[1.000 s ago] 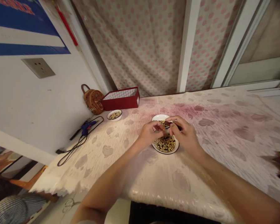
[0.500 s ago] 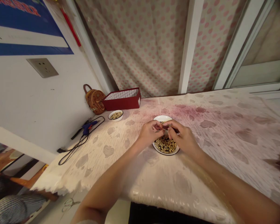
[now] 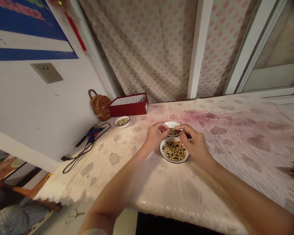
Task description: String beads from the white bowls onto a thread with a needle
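Observation:
A shallow white bowl [image 3: 174, 161] with a dark rim sits on the table right in front of me, holding a mix of pale yellow and black beans [image 3: 173, 150]. Just behind it, a second white bowl [image 3: 171, 123] is partly hidden by my hands and holds some beans. My right hand [image 3: 192, 142] pinches a thin dark tool [image 3: 183, 132], perhaps tweezers, over the far bowl. My left hand [image 3: 156, 137] hovers beside it, its curled fingertips closed on a small reddish-dark item [image 3: 162, 129].
Beyond the bowls, toward the wall, are a small white bowl of beans [image 3: 122, 121], an open red box [image 3: 128, 105] and a brown studded bag [image 3: 100, 106]. A blue glue gun [image 3: 93, 134] lies on the stained cloth with its black cord.
Both hands have risen and shifted away from the near bowl, whose beans and rim now show fully. My hands now sit over the far bowl. The camera has tilted slightly.

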### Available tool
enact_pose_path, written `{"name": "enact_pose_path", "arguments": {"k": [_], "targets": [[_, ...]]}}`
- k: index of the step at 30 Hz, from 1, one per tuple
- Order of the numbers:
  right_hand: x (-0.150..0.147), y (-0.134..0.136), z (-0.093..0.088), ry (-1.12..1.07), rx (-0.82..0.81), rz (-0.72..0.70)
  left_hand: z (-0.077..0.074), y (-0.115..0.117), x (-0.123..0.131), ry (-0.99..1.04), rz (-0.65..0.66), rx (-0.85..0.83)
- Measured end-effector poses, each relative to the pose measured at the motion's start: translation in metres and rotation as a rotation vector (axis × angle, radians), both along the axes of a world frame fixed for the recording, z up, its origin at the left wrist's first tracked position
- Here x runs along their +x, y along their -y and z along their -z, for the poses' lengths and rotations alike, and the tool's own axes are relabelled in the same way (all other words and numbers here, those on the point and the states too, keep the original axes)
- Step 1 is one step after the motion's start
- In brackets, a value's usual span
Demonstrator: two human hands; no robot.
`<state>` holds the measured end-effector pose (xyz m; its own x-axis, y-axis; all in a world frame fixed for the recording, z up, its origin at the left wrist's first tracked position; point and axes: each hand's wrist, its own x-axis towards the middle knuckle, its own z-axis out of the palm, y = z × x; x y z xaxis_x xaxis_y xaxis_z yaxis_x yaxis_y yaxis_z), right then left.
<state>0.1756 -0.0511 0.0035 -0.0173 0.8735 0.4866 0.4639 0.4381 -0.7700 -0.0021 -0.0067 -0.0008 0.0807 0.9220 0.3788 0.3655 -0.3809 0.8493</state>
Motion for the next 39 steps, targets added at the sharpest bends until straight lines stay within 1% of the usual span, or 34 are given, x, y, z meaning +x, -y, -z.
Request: {"name": "enact_pose_path", "arguments": {"k": [3, 6, 8, 10, 13, 14, 16, 18, 26, 34, 39], "targets": [[0.001, -0.001, 0.000, -0.021, 0.002, 0.040, 0.008, -0.014, 0.001, -0.039, -0.046, -0.003], [0.002, -0.002, -0.001, -0.070, 0.000, 0.058, 0.007, -0.013, -0.001, -0.085, -0.029, 0.007], [0.002, -0.002, -0.002, -0.096, -0.003, 0.063, 0.001, -0.002, -0.003, -0.181, -0.025, 0.028], [0.002, -0.001, -0.003, -0.098, -0.002, 0.064, -0.008, 0.013, -0.004, -0.363, -0.025, 0.057], [0.002, 0.001, -0.006, -0.076, 0.007, 0.066, -0.019, 0.035, 0.000, -0.640, 0.066, 0.044], [0.002, 0.001, -0.006, -0.072, 0.008, 0.067, -0.021, 0.040, 0.003, -0.724, 0.103, 0.044], [0.003, 0.002, -0.007, -0.068, 0.005, 0.071, -0.023, 0.046, 0.009, -0.864, 0.136, 0.051], [0.003, 0.002, -0.007, -0.067, 0.004, 0.073, -0.024, 0.047, 0.012, -0.935, 0.138, 0.047], [0.003, -0.001, -0.004, -0.078, -0.006, 0.065, -0.026, 0.047, 0.011, -0.887, 0.147, 0.031], [0.002, 0.000, -0.003, -0.067, -0.006, 0.068, -0.022, 0.047, 0.012, -0.869, 0.183, 0.019], [0.002, 0.000, -0.004, -0.060, -0.006, 0.072, -0.019, 0.046, 0.011, -0.721, 0.169, 0.041]]}}
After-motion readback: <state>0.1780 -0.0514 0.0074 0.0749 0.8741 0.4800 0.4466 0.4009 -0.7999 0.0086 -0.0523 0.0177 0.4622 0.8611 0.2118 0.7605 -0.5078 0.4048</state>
